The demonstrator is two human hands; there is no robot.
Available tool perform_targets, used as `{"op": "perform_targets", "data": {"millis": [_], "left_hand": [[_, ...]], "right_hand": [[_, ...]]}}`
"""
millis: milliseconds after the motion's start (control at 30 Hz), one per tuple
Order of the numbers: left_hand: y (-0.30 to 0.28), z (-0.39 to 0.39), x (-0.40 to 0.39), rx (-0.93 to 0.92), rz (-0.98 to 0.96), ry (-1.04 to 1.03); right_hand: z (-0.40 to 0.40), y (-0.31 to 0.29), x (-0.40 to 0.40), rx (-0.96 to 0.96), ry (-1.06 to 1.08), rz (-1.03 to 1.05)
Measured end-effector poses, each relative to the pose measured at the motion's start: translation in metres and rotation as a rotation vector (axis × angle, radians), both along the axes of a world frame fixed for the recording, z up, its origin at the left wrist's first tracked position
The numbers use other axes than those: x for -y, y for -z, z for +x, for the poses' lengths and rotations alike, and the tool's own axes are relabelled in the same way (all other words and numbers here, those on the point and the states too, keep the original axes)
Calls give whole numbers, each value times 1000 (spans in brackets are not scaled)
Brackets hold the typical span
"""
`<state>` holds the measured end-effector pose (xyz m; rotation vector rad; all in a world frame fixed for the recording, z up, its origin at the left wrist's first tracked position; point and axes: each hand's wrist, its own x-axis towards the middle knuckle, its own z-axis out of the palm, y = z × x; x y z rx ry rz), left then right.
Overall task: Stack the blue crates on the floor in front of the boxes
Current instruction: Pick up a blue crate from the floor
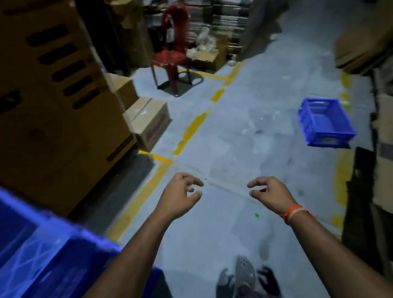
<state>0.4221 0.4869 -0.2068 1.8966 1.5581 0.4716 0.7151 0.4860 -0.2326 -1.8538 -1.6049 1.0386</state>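
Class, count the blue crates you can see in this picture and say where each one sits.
2. One blue crate sits alone on the floor at the right, by the cardboard. Another blue crate is at the lower left, blurred and cut off by the edge; more may be hidden under it.

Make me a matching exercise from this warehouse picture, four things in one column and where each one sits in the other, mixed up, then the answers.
Things:
1. red chair
2. lone blue crate
3. small cardboard box
4. orange wristband

Places:
A. on the right wrist
B. far end of the aisle
C. floor on the right, beside flattened cardboard
D. floor at the foot of the tall boxes on the left

Pairs: 1-B, 2-C, 3-D, 4-A
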Motion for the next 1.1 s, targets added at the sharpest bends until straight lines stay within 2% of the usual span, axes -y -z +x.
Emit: {"op": "perform_targets", "data": {"millis": [300, 500, 700, 933, 1100], "left_hand": [[23, 186, -165, 63, -119, 221], [44, 259, -286, 8, -203, 370], [66, 327, -444, -7, -231, 518], [62, 397, -619, -80, -256, 664], [52, 464, -720, -14, -247, 704]], "right_hand": [[179, 14, -104, 20, 188, -40], [241, 36, -183, -5, 333, -65], [300, 63, -292, -24, 473, -113], [369, 54, -415, -14, 622, -128], [410, 49, -496, -50, 743, -107]]}}
